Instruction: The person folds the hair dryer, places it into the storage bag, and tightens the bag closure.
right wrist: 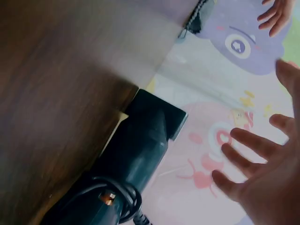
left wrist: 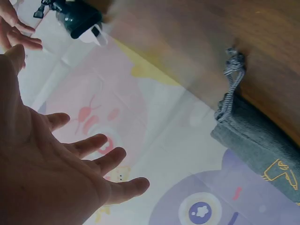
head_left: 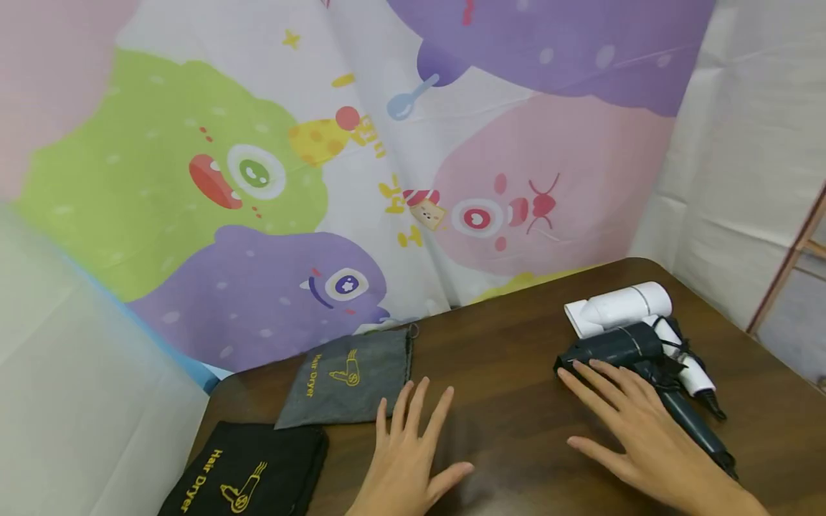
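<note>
Both hands hover over a brown table with fingers spread and nothing held. My left hand [head_left: 405, 459] is near a grey drawstring pouch [head_left: 361, 380] marked "Hair Dryer"; its cord shows in the left wrist view. A black pouch [head_left: 252, 466] with the same yellow print lies to the left, partly cut off by the frame. My right hand [head_left: 635, 437] is above and beside a dark hair dryer [head_left: 609, 347], whose cord is wound round it in the right wrist view. Behind the dark dryer lies a white hair dryer [head_left: 626, 307]; the dark one partly hides it.
The wooden table [head_left: 497, 365] has its far edge against a cloth printed with cartoon monsters [head_left: 258, 172]. White cloth [head_left: 703, 179] hangs at the right, with a brown wooden frame [head_left: 784, 261] beside the table's right edge.
</note>
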Tool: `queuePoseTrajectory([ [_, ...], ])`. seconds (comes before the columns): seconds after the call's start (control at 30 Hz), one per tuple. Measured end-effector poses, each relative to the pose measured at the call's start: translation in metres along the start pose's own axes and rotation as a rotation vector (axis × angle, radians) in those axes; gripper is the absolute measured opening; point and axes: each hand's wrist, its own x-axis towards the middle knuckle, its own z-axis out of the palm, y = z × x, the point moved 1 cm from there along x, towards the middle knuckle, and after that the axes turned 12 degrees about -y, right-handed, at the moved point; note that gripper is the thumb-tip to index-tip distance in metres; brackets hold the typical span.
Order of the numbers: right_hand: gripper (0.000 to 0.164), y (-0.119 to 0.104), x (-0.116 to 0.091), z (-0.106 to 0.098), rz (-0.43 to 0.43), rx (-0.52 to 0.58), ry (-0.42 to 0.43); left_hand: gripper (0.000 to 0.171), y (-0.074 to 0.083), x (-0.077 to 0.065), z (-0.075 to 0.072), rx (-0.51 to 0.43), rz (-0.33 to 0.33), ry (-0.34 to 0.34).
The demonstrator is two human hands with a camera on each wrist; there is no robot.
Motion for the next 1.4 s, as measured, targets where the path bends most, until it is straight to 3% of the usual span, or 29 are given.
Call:
queuePoseTrajectory([
  [0.17, 0.075, 0.004, -0.004, -0.007, -0.031, 0.033, 0.095, 0.088, 0.004, 0.005, -0.002, -0.003, 0.003, -0.002],
  [0.63, 0.043, 0.034, -0.017, -0.024, 0.001, 0.023, 0.226, 0.082, 0.02, 0.021, 0.0, -0.061, 0.022, -0.023],
  [0.83, 0.035, 0.045, -0.027, -0.027, 0.105, -0.002, 0.26, 0.08, 0.025, 0.029, 0.0, -0.055, 0.059, -0.05],
  [1.1, 0.032, 0.061, -0.04, -0.021, 0.341, -0.025, 0.179, 0.077, 0.032, 0.04, -0.002, -0.028, 0.092, -0.037],
  [1.4, 0.031, 0.077, -0.051, -0.015, 0.485, 0.039, 0.004, 0.074, 0.041, 0.052, -0.005, -0.05, 0.119, -0.049],
])
